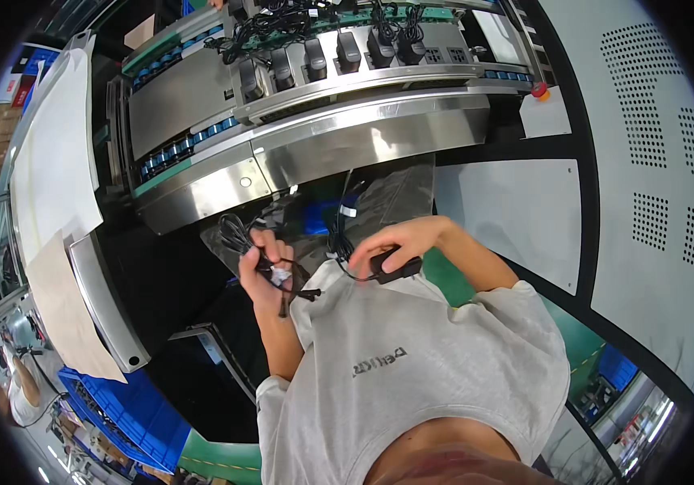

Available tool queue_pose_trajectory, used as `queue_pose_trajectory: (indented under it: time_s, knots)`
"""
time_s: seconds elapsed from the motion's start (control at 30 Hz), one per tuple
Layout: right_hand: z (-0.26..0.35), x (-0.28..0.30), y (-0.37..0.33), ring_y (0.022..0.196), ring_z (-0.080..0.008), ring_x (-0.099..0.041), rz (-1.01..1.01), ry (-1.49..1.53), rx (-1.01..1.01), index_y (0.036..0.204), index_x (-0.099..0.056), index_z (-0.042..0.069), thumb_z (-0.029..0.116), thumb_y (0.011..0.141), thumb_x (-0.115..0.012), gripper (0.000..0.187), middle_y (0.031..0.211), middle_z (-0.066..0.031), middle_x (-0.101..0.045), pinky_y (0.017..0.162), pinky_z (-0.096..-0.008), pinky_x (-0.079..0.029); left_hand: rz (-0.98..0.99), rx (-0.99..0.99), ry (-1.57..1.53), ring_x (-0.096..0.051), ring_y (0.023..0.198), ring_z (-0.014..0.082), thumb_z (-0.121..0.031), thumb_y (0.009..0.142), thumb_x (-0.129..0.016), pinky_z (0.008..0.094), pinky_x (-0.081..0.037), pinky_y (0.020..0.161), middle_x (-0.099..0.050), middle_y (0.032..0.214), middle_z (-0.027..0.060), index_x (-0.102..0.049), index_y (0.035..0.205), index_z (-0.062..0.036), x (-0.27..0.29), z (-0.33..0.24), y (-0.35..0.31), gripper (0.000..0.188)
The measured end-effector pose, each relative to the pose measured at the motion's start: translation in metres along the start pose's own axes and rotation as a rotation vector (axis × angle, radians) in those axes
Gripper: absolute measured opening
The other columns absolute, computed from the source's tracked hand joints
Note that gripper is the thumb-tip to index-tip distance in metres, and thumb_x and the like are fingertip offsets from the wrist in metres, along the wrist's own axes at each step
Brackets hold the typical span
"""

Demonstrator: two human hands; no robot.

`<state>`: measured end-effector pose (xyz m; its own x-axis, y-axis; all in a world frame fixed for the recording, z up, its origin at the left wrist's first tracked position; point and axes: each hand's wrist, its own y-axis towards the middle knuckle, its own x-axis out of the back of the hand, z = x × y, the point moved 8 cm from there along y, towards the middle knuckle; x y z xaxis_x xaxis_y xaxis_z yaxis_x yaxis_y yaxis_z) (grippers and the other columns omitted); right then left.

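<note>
My left hand (264, 263) is closed around a bundled black cable (235, 233). Its coils stick out past the fingers, and plug ends hang below the palm near my shirt. A small white piece shows at the palm, too unclear to name. My right hand (412, 240) grips a black power adapter (402, 267) close to my chest, fingers over its top. From the adapter a thin cord runs left. Another dark cord (339, 234) with a white tag hangs just left of my right hand; where it leads is partly hidden.
Ahead is a metal conveyor line (363, 133) carrying a row of black power adapters (315, 58) with coiled cords behind. A red stop button (539, 90) sits at its right end. A blue crate (133, 412) stands lower left, with another person (24, 388) beyond it.
</note>
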<state>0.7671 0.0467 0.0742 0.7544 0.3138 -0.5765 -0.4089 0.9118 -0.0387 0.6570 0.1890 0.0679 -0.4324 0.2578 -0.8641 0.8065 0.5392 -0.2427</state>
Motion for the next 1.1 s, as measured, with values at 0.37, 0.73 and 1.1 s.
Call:
queue_pose_trajectory:
  time_s: [0.37, 0.73, 1.1]
  knots:
    - [0.209, 0.05, -0.064, 0.061, -0.0172, -0.056, -0.508, -0.593, 0.486, 0.114, -0.054, -0.003, 0.037, 0.079, -0.058, 0.053, 0.101, -0.0192, -0.06, 0.053, -0.0272, -0.045, -0.183, -0.093, 0.106, -0.036, 0.049, 0.0106, -0.018, 0.082, -0.055, 0.0256, -0.029, 0.048, -0.045, 0.066, 0.0047, -0.046, 0.088, -0.0059, 0.036, -0.011, -0.011, 0.016]
    - [0.27, 0.224, -0.132, 0.093, -0.0145, -0.056, -0.938, -1.119, 0.204, 0.123, -0.051, 0.003, 0.024, 0.088, -0.056, 0.041, 0.114, -0.0089, -0.058, 0.08, -0.025, -0.045, -0.24, 0.062, 0.083, -0.04, 0.053, 0.0117, -0.016, 0.081, -0.055, 0.0259, -0.035, 0.052, -0.047, 0.068, 0.006, -0.048, 0.088, -0.0055, 0.064, 0.028, -0.014, 0.014]
    - [0.205, 0.347, -0.134, 0.103, -0.0299, -0.056, -1.311, -1.603, -0.121, 0.121, -0.049, 0.003, 0.024, 0.081, -0.065, 0.048, 0.11, -0.0173, -0.059, 0.087, -0.0362, -0.044, -0.393, 0.044, 0.203, -0.043, 0.056, 0.0128, -0.017, 0.082, -0.053, 0.0257, -0.036, 0.057, -0.05, 0.071, 0.0051, -0.05, 0.089, -0.0058, 0.084, 0.023, -0.019, 0.013]
